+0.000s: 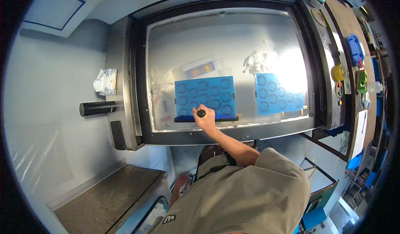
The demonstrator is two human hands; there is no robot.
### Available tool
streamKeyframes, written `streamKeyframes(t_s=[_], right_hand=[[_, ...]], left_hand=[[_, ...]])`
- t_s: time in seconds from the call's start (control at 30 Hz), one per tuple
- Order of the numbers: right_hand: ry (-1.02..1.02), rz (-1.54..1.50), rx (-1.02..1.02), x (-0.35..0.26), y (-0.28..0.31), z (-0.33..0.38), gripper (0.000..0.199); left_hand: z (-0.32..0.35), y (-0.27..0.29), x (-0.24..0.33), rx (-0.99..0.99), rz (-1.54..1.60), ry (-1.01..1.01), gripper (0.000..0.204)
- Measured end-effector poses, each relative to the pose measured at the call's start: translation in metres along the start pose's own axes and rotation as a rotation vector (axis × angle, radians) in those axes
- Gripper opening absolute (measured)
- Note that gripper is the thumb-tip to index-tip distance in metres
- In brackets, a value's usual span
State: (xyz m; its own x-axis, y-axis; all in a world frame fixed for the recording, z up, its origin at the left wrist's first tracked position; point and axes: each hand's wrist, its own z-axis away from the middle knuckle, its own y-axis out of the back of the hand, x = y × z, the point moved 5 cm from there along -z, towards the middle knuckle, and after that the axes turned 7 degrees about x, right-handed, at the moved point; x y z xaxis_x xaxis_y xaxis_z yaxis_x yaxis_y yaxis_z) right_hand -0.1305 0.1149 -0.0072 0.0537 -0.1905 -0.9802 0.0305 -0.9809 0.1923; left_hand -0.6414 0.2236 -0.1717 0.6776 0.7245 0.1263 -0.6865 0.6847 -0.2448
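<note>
My right hand (205,118) is closed round the black knob handle of a long squeegee (227,119). The squeegee's dark bar lies crosswise along the near edge of a blue sheet (204,86), which is printed with rows of dark open rings. A second blue sheet (273,102) with similar rings lies to the right, apart from my hand. Just beyond the first sheet sits a pale card (200,69) with orange round spots. My left hand is out of view.
Everything lies on a shiny panel in a dark frame (139,80). To the left are a tissue pack (107,82), a black cylinder (98,108) and a black block (117,135). On the right stand tape rolls (338,72), coloured buttons (339,89) and a blue bin (355,48).
</note>
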Motion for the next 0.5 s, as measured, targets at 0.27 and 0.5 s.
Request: streamKeyframes(t_s=[0.27,0.5], right_hand=[[0.204,-0.064,0.036,0.023,0.141,-0.242,0.026],[0.191,-0.150,0.263,0.087,0.322,-0.288,0.024]], left_hand=[[0.008,-0.067,0.034,0.217,-0.504,-0.187,0.037],[-0.028,-0.065,-0.008,0.246,-0.598,-0.150,0.030]])
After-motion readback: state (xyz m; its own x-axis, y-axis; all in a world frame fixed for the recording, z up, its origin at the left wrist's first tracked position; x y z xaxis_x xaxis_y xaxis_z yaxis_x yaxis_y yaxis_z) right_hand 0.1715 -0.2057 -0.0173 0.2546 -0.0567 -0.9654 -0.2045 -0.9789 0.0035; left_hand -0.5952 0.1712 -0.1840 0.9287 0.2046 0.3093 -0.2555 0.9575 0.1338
